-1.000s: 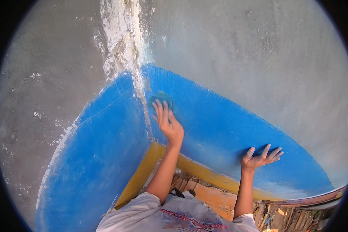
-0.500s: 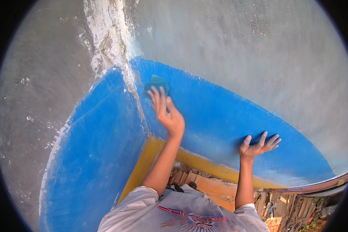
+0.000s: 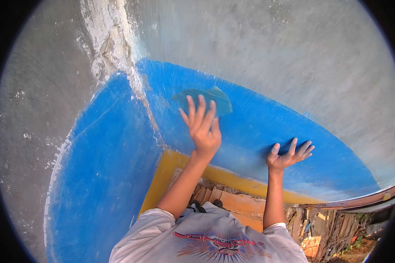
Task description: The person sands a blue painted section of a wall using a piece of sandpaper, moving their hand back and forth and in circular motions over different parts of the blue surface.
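My left hand (image 3: 202, 129) is stretched up against a blue-painted wall (image 3: 259, 127), fingers flat and slightly spread. It presses a teal sheet (image 3: 215, 98) onto the paint, and the sheet's upper part shows above my fingertips. My right hand (image 3: 289, 154) rests lower and to the right on the same blue wall, palm flat, fingers splayed, holding nothing. Both bare forearms rise from my white printed shirt (image 3: 206, 239) at the bottom edge.
A cracked white plaster seam (image 3: 114, 52) marks the corner with a second blue wall (image 3: 105, 175) on the left. Bare grey wall (image 3: 272, 48) lies above the paint. A yellow band (image 3: 232, 177) runs along the base, with orange boards and rubble (image 3: 320, 228) below right.
My left hand and the teal sheet have slid a little right, away from the corner seam, and more of the sheet now shows. My right hand stays planted on the wall.
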A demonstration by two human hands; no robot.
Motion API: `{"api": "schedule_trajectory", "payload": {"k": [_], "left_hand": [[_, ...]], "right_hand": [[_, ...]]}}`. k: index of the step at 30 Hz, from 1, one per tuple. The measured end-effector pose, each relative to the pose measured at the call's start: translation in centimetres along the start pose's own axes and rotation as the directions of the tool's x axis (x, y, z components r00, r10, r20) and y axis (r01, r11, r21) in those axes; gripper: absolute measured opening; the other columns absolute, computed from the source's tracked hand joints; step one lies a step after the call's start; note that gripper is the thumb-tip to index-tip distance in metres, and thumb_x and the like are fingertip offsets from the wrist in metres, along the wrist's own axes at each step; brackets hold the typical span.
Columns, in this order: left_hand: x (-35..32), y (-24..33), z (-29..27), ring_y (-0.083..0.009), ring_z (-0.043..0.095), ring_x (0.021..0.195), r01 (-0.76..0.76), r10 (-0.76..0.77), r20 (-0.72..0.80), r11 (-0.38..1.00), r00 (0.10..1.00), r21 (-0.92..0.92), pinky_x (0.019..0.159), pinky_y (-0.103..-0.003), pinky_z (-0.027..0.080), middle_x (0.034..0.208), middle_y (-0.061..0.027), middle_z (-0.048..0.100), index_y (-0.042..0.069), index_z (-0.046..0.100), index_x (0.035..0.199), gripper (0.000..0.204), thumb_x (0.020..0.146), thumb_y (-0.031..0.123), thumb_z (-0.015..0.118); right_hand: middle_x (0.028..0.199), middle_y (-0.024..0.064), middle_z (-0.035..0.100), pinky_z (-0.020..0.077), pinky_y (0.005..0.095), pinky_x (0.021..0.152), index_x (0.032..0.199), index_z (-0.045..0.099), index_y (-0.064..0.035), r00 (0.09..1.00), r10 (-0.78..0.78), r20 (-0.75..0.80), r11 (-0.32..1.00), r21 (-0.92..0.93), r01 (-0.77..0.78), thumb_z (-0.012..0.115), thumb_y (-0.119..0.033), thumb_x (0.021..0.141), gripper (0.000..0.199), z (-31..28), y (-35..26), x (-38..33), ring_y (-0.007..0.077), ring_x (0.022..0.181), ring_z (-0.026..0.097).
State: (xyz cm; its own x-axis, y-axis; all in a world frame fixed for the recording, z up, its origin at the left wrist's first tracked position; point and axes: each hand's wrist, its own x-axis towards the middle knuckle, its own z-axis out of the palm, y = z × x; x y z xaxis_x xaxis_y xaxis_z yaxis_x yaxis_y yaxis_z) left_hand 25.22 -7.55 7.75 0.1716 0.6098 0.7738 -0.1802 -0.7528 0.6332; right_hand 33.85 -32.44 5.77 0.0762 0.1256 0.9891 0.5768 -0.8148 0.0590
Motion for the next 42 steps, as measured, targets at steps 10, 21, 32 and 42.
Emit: {"api": "schedule_trajectory", "payload": {"k": [10, 21, 32, 42], "left_hand": [[1.0, -1.2, -0.2, -0.0404, 0.029, 0.144, 0.011, -0.014, -0.060, 0.999, 0.998, -0.051, 0.113, -0.068, 0.002, 0.146, -0.0173, 0.048, 0.006, 0.065, 0.126, 0.037, 0.089, 0.004, 0.058], [-2.4, -0.8, 1.5, -0.0438, 0.027, 0.144, -0.024, 0.023, -0.013, 0.999, 1.000, -0.044, 0.109, -0.071, -0.007, 0.142, -0.0210, 0.051, 0.001, 0.067, 0.122, 0.039, 0.085, -0.001, 0.057], [-5.1, -2.4, 0.1, -0.0418, 0.032, 0.143, 0.001, -0.002, 0.054, 1.000, 0.999, 0.019, 0.111, -0.067, -0.006, 0.142, -0.0199, 0.051, 0.005, 0.069, 0.120, 0.033, 0.089, 0.006, 0.059], [-9.6, 0.0, 0.2, -0.0394, 0.029, 0.144, -0.102, 0.096, 0.305, 0.995, 0.947, 0.003, 0.113, -0.067, -0.005, 0.145, -0.0183, 0.048, 0.007, 0.065, 0.128, 0.041, 0.087, 0.006, 0.061]], "right_hand": [[0.156, 0.0235, 0.028, 0.0057, 0.0583, 0.118, 0.141, 0.048, -0.0161, 0.999, 0.024, -0.023, 0.999, -0.042, -0.025, 0.051, -0.042, 0.094, 0.054, 0.2, -0.1, -0.7, 0.0442, 0.146, 0.018], [0.156, 0.0254, 0.027, 0.0044, 0.0584, 0.117, 0.141, 0.048, -0.0123, 1.000, -0.020, -0.007, 0.999, -0.031, 0.019, 0.051, -0.040, 0.094, 0.056, 0.0, -0.1, -0.4, 0.0454, 0.146, 0.017], [0.156, 0.0249, 0.026, 0.0036, 0.0591, 0.117, 0.142, 0.047, -0.0133, 0.998, -0.058, 0.024, 0.998, 0.007, 0.058, 0.053, -0.040, 0.093, 0.056, -0.2, 0.2, -0.3, 0.0460, 0.146, 0.016], [0.156, 0.0241, 0.028, 0.0026, 0.0603, 0.117, 0.141, 0.049, -0.0173, 1.000, 0.001, -0.010, 1.000, 0.009, -0.001, 0.052, -0.041, 0.093, 0.054, 0.0, 0.0, -0.9, 0.0452, 0.147, 0.016]]}}
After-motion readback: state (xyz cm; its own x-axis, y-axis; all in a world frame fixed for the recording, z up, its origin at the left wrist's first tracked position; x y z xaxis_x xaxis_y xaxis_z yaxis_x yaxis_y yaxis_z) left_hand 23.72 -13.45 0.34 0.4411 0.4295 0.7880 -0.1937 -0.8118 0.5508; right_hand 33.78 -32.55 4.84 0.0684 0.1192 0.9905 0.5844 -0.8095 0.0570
